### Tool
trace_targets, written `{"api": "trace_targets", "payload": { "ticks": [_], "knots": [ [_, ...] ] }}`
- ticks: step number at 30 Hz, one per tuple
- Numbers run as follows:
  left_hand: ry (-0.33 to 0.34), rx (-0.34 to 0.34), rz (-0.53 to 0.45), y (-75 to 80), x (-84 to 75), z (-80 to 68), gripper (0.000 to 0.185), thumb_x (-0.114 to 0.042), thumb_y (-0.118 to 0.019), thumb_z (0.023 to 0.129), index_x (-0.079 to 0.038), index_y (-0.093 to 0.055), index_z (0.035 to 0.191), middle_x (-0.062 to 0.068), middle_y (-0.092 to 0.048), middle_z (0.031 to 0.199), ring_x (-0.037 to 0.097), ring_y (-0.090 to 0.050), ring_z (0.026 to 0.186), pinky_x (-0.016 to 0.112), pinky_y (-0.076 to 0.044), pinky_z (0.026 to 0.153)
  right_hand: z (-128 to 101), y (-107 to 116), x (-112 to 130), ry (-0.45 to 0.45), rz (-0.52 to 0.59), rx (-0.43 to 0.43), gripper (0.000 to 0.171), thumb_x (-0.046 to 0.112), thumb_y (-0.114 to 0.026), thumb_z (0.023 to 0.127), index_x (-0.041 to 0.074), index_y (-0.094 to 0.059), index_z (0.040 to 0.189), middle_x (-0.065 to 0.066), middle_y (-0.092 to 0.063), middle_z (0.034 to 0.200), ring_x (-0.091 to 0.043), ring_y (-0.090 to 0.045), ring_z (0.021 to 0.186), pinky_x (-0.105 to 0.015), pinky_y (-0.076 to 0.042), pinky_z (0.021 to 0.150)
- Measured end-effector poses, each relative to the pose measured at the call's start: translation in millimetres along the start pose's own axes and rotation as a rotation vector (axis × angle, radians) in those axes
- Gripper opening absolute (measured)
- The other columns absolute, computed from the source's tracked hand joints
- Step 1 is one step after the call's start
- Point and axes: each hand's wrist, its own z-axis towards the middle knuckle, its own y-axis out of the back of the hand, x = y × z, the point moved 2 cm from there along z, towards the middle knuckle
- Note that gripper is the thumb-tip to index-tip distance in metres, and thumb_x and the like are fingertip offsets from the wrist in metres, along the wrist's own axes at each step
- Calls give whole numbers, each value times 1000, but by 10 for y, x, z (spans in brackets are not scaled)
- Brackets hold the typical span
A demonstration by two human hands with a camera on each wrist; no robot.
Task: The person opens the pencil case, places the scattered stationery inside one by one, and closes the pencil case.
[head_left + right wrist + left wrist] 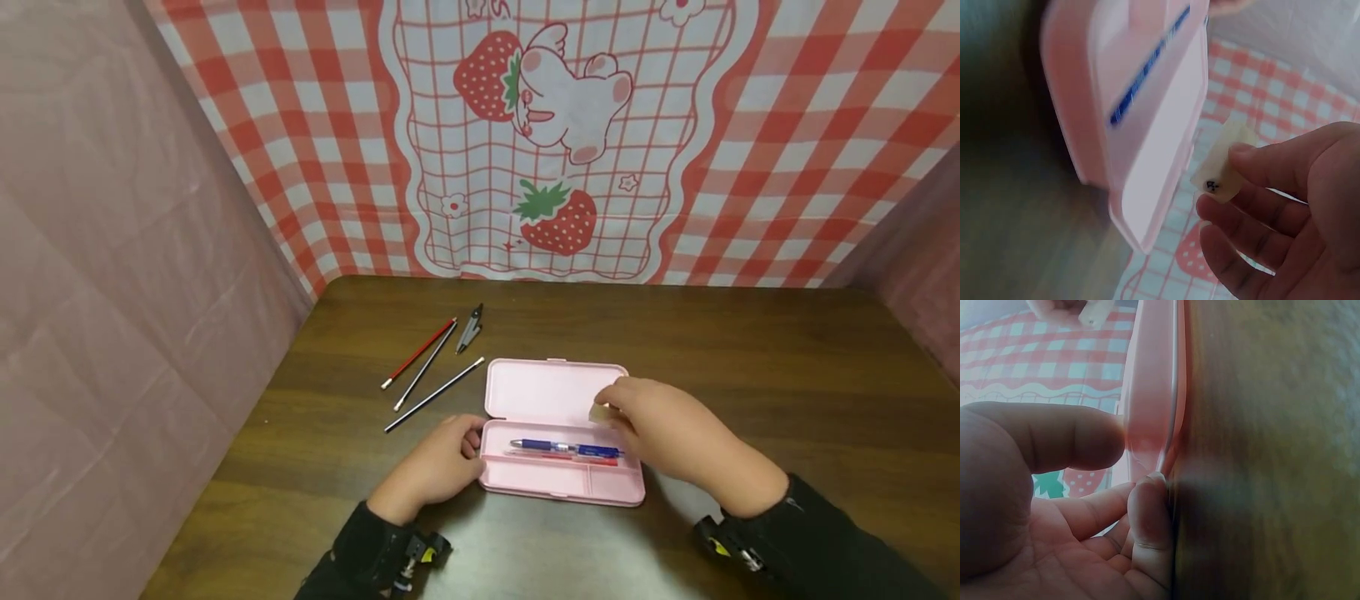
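A pink pencil case [536, 479] lies unfolded on the table, its lid [543, 392] laid back on the far side. A blue pen [566, 447] and a red pen [611, 461] lie side by side in its long compartment; the two front compartments hold nothing. My left hand [450, 462] grips the case's left end, the thumb on its rim and fingertips against its side in the left wrist view. My right hand [660, 425] pinches an off-white eraser [1225, 162] with a small dark mark, held above the right part of the case.
Left of the case lie a red pencil [418, 354], a dark striped pencil [425, 367] and another dark pencil [435, 394]. A grey compass [470, 328] sits behind them on the wooden table [750, 358]. A red checked cloth [322, 150] hangs at the back.
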Motion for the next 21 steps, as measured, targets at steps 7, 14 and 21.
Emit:
{"api": "trace_targets", "payload": {
  "ticks": [7, 14, 21],
  "knots": [
    [-26, -5, -14, 5, -18, -15, 41, 0, -68, 83, 5, -60, 123, 6, -54, 96, 18, -52, 88, 32, -46, 78, -202, -120, 138, 67, -41, -15, 22, 8, -83, 84, 15, -72, 101, 9, -61, 89, -8, -58, 80, -37, -56, 75],
    [-19, -6, -3, -9, 2, -7, 42, 0, -69, 83, 5, -60, 124, 5, -54, 96, 18, -53, 88, 33, -46, 79, -278, -231, 186, 182, 21, -17, 16, 13, -80, 88, 20, -69, 97, 14, -58, 88, -5, -56, 78, -37, -54, 72],
    [-23, -8, -14, -5, 5, -12, 43, 0, -69, 83, 6, -60, 124, 5, -54, 97, 18, -53, 89, 33, -46, 79, -307, -307, 178, 183, 65, 22, 14, 16, -79, 90, 22, -69, 99, 15, -62, 92, -4, -59, 82, -40, -55, 75]
  ]
}}
